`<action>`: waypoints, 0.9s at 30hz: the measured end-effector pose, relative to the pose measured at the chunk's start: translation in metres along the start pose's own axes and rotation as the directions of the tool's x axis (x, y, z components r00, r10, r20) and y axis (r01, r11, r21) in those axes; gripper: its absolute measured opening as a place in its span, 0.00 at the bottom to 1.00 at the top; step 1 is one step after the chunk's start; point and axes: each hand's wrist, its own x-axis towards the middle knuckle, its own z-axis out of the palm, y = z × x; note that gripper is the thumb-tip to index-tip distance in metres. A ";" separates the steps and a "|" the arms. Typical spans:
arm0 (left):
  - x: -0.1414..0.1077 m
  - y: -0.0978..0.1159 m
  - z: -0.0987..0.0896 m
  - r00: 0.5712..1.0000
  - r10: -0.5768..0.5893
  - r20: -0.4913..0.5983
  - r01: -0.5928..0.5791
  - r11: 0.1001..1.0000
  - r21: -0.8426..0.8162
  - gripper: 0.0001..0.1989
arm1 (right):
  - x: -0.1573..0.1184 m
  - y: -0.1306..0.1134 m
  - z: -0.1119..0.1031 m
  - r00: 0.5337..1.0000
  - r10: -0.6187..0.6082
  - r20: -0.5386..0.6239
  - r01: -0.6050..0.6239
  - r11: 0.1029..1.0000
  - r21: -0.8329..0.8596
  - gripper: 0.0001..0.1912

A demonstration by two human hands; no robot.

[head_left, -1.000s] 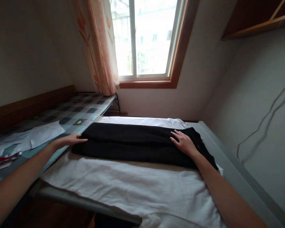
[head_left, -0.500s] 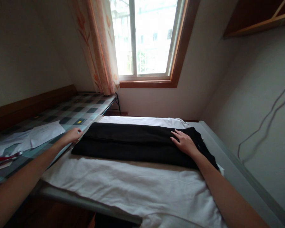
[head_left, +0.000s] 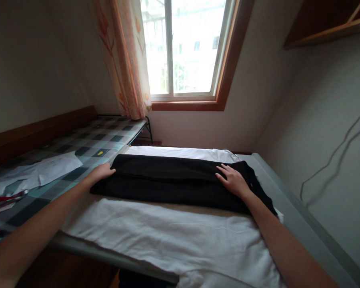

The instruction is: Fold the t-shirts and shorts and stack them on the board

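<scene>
A black garment (head_left: 168,178), folded into a long flat strip, lies crosswise on a white cloth (head_left: 168,232) that looks like another garment. My left hand (head_left: 103,172) is at the strip's left end, its thumb on the black fabric and its fingers curled around the edge, partly hidden. Toward the other end, my right hand (head_left: 234,182) rests flat on top with its fingers spread. The right end of the black garment is uneven and slants toward me.
A bed with a checkered cover (head_left: 117,136) stands at left, bearing white papers (head_left: 54,170) and a red-handled tool (head_left: 3,199). A curtain (head_left: 129,60) hangs beside the window (head_left: 195,48). A wooden shelf (head_left: 333,34) juts out upper right, above a cable (head_left: 327,164) on the wall.
My left hand has moved right, from beside the black garment onto its left edge. My right hand stays in place on the fabric.
</scene>
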 end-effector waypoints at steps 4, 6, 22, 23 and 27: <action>-0.002 0.005 -0.007 0.999 -0.028 0.029 0.024 0.991 0.130 0.16 | 0.000 -0.001 -0.002 1.000 0.007 0.013 -0.007 1.000 0.002 0.27; -0.003 0.007 -0.011 0.999 -0.041 0.024 0.037 0.990 0.137 0.16 | 0.000 -0.002 -0.003 1.000 0.008 0.014 -0.008 1.000 0.003 0.27; -0.023 0.003 -0.026 0.944 -0.156 0.290 0.322 0.616 -0.719 0.23 | 0.000 -0.001 0.000 1.000 0.004 0.001 -0.004 1.000 0.003 0.27; -0.024 0.003 -0.027 0.937 -0.140 0.321 0.341 0.574 -0.745 0.23 | 0.000 -0.001 0.000 1.000 0.008 0.005 -0.008 1.000 0.002 0.27; -0.029 0.001 -0.030 0.948 -0.108 0.300 0.297 0.639 -0.709 0.24 | 0.000 -0.001 -0.001 1.000 0.013 0.008 -0.013 1.000 0.002 0.27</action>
